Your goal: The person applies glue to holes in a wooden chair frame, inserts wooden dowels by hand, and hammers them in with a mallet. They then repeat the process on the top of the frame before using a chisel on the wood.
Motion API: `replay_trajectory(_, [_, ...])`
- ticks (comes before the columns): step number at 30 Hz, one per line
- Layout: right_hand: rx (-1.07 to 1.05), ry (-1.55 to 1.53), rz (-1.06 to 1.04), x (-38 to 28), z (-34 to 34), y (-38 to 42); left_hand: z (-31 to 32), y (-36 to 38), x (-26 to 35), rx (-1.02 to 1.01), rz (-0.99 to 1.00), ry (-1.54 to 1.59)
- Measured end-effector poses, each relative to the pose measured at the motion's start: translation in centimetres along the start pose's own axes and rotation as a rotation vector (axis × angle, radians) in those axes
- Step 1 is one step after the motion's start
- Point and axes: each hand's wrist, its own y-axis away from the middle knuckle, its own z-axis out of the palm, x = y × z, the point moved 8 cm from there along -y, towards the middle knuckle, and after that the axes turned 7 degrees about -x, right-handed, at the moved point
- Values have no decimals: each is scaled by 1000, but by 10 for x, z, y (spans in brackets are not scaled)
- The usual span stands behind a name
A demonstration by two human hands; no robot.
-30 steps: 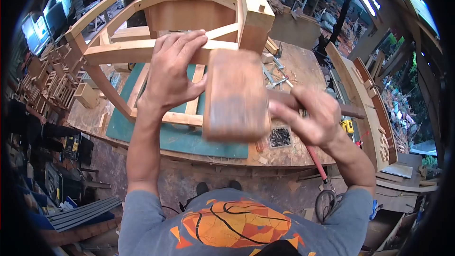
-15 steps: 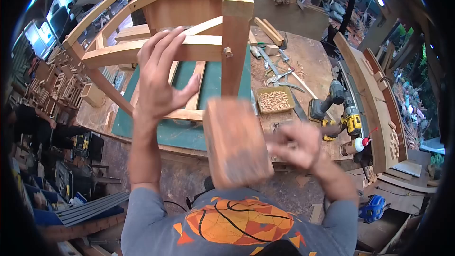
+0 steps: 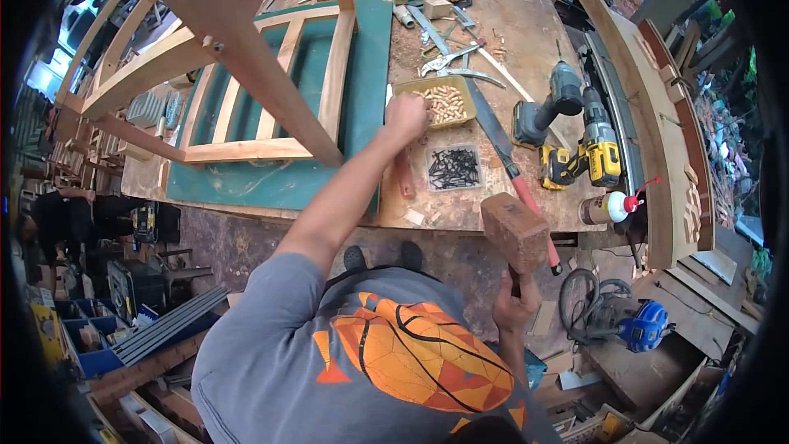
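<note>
My left hand [image 3: 407,118] is at the left edge of a yellowish tray [image 3: 453,123] of small wooden dowels [image 3: 447,104]. Its fingers are bent together, and the fingertips are hidden, so anything between them does not show. Low on the right, my right hand [image 3: 516,302] is closed around the handle of a wooden mallet [image 3: 516,232], its block head upward and in front of the bench edge. A wooden chair frame [image 3: 271,86] lies to the left on a green mat [image 3: 238,189]; a dowel end [image 3: 218,45] sticks out of its leg.
Near the tray are a clear box of dark screws [image 3: 454,168], a handsaw [image 3: 498,141] with a red handle, and locking pliers [image 3: 450,58]. Two cordless drills [image 3: 563,86] and a glue bottle [image 3: 604,208] stand on the right. Another person [image 3: 62,218] is at far left.
My left hand has gone from beside the chair frame to the dowel tray. The mallet has moved right and down in my right hand. The view has shifted, and the frame now appears further left.
</note>
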Motion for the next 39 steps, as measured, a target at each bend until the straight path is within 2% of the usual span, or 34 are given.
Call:
replay_trajectory(2, [22, -8, -48, 8, -12, -5, 32, -18, -1, -350, -75, 85])
replay_trajectory(3, [39, -17, -89, 9, -15, -6, 31, -22, 4, -398, -69, 49])
replay_trajectory(4, [39, -19, -91, 12, -15, -5, 26, -24, 6, -397, -71, 48])
replay_trajectory(6, [31, -9, -8, 23, -14, -2, 14, -23, 26, -367, 85, 18])
replay_trajectory(10, [10, -32, -68, 23, -11, -7, 34, -33, 26, -402, 130, 51])
replay_trajectory(12, [-30, -57, -50, 22, -8, -8, 38, -37, 22, -429, -14, 10])
replay_trajectory(15, [-102, 38, -97, 16, -4, -9, 29, -37, 33, -420, -79, 47])
replay_trajectory(16, [-99, 45, -97, 13, -2, -9, 29, -38, 35, -419, -73, 52])
replay_trajectory(18, [-5, 5, -121, 1, -3, -8, 32, -39, 31, -431, -191, 147])
replay_trajectory(22, [11, 61, -125, -3, -3, 10, 57, -50, 10, -393, -117, 174])
replay_trajectory(25, [33, -3, 5, 6, 1, 33, 82, -62, -14, -501, -110, 60])
replay_trajectory(29, [65, 69, 20, 5, 0, 47, 52, -58, 1, -528, -99, 38])
replay_trajectory(32, [76, 92, 63, 1, -1, 57, 47, -44, 6, -670, -69, 47])
replay_trajectory(34, [96, 73, 75, -6, -1, 58, 42, -48, -3, -554, 8, 207])
replay_trajectory(35, [119, 46, 90, -10, -2, 57, 27, -39, -2, -452, 33, 400])
replay_trajectory(36, [139, 15, 102, -12, -1, 55, 16, -25, 1, -446, 27, 397])
replay_trajectory(38, [145, -1, 94, -13, 3, 50, -7, 9, 3, -343, -138, 1279])
replay_trajectory(39, [162, -9, 87, -13, 5, 45, -13, 26, 8, -322, -124, 1484])
